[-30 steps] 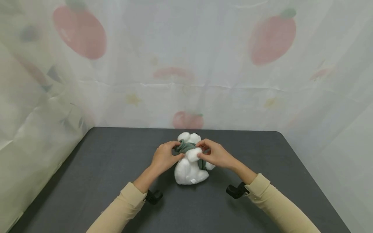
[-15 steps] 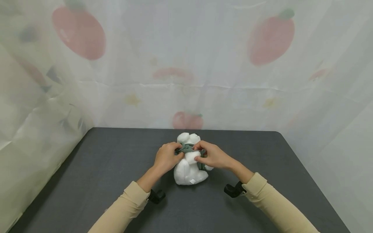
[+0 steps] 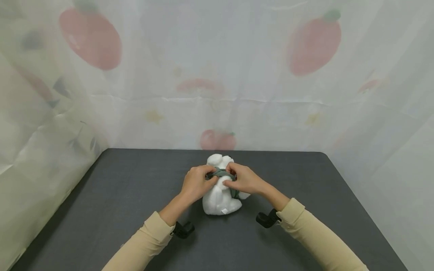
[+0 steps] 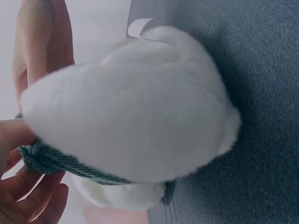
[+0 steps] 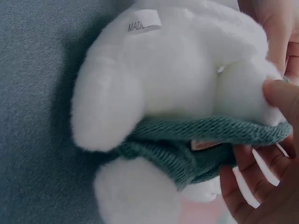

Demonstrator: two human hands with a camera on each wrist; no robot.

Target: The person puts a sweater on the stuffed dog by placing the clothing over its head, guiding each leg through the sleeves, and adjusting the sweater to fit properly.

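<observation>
Item: white plush toy (image 3: 220, 197), lying on the dark grey table (image 3: 118, 195) near its far middle. Long axis runs away from the person, the sewn label end toward the near edge and the rounded end pointing at the back curtain.

Surface and room: matte grey table, enclosed by a sheer white curtain (image 3: 217, 75) printed with red fruit.

Appearance: fluffy white pile, stubby limbs, a white label (image 5: 144, 24) at the base, and a grey-green knitted garment (image 5: 205, 140) bunched about its upper part.

Hands: left hand (image 3: 196, 182) and right hand (image 3: 245, 178) each pinch the knitted garment, fingers curled round its edge. Beige sleeves (image 3: 305, 226) cover both forearms.
</observation>
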